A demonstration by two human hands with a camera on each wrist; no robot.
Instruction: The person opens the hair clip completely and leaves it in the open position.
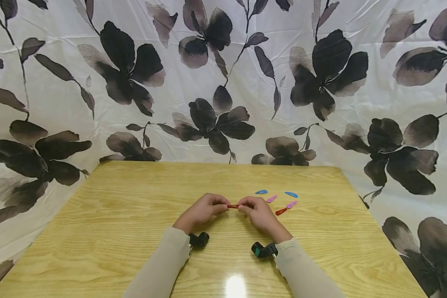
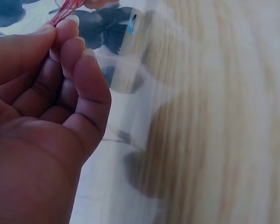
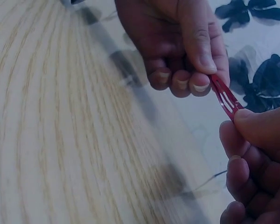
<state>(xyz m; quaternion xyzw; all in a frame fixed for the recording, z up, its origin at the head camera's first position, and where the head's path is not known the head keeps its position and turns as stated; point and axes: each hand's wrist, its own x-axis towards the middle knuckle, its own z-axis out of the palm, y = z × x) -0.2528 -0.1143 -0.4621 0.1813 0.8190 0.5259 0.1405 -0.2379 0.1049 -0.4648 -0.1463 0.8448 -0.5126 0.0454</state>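
A red snap hair clip [image 3: 226,99] is stretched between both hands above the table. One end is pinched between the thumb and forefinger of my left hand [image 1: 207,210]. My right hand [image 1: 260,213] pinches the other end the same way. Slots show between the clip's metal strips in the right wrist view. Only part of the red clip [image 2: 67,8] appears at the top of the left wrist view. To the right on the table lie a second red clip [image 1: 281,211], two pink clips [image 1: 291,204] and two blue clips [image 1: 291,194].
The wooden table [image 1: 134,186] ends at a far edge against a hanging white cloth [image 1: 268,103] printed with dark flowers. Each wrist carries a black camera [image 1: 199,240]. A bright light reflection lies on the table's near part.
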